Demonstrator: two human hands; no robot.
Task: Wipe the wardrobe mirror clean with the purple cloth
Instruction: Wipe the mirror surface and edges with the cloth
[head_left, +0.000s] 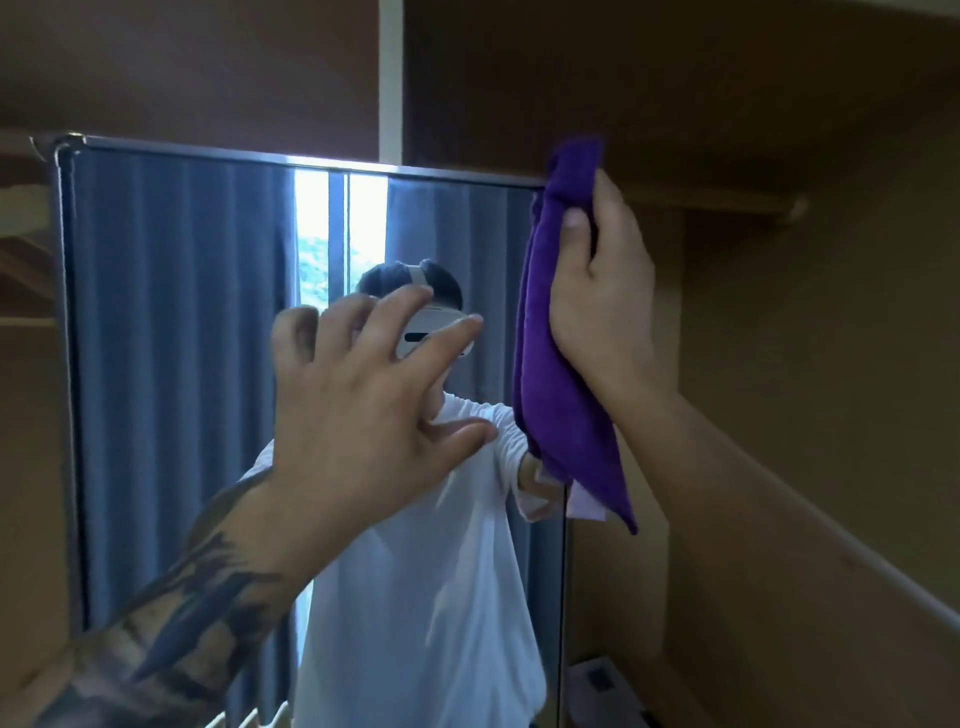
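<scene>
The wardrobe mirror (182, 364) fills the left and middle of the view, framed in thin metal, reflecting blue curtains and a person in a white shirt. My right hand (605, 291) holds the folded purple cloth (558, 364) against the mirror's top right corner, thumb pinching the fabric. The cloth hangs down along the right edge, with a pale tag at its lower end. My left hand (363, 395) is raised in front of the glass at mid height with its fingers spread, holding nothing. Whether it touches the glass is unclear.
Brown wardrobe panels (675, 78) rise above and to the right of the mirror. A wooden shelf edge (727, 200) runs right of the top corner. A pale rail (857, 551) slants down at the right. A white object (597, 680) sits at the bottom right.
</scene>
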